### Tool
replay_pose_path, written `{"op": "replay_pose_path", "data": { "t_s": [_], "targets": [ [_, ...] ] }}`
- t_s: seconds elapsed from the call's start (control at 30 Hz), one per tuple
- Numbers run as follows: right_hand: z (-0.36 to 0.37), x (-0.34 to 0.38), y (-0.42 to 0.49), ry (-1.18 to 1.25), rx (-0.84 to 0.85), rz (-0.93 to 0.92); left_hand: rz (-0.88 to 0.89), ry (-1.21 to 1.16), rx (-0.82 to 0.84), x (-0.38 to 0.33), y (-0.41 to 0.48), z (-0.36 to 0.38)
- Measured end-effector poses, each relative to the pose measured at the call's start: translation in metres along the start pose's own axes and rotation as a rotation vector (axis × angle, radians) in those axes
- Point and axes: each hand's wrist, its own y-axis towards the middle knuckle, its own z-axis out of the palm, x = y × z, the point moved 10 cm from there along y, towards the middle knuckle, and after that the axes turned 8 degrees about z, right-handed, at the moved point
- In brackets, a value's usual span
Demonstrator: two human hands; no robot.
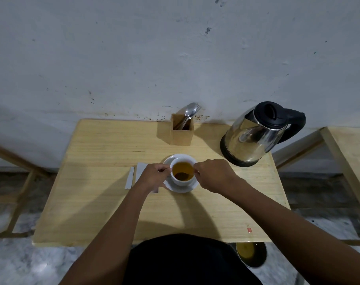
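A white cup [182,181] full of brown liquid stands on a white saucer [180,189] in the middle of the wooden table [113,202]. A spoon [184,173] dips into the liquid. My right hand [213,175] is at the cup's right rim, its fingers curled around the spoon's handle. My left hand [155,174] grips the cup at its left side, where the handle seems to be, hidden by my fingers.
A steel electric kettle [257,134] with a black lid stands at the back right. A wooden cutlery holder [182,132] with spoons and a fork is at the back. Torn white sachet pieces [129,177] lie left of the saucer. A metal pot [251,254] sits on the floor.
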Motion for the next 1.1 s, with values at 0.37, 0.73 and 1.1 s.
{"op": "replay_pose_path", "data": {
  "t_s": [0.37,0.73,1.1],
  "targets": [
    [-0.024,-0.006,0.022,-0.113,0.030,0.077,0.006,0.025,-0.008,0.004,0.002,-0.001],
    [-0.024,0.007,0.031,0.013,0.027,0.064,-0.007,0.031,-0.011,0.002,0.000,0.000],
    [-0.022,0.007,0.028,0.068,0.153,0.056,-0.001,0.041,-0.010,0.000,-0.002,0.000]
  ]
}}
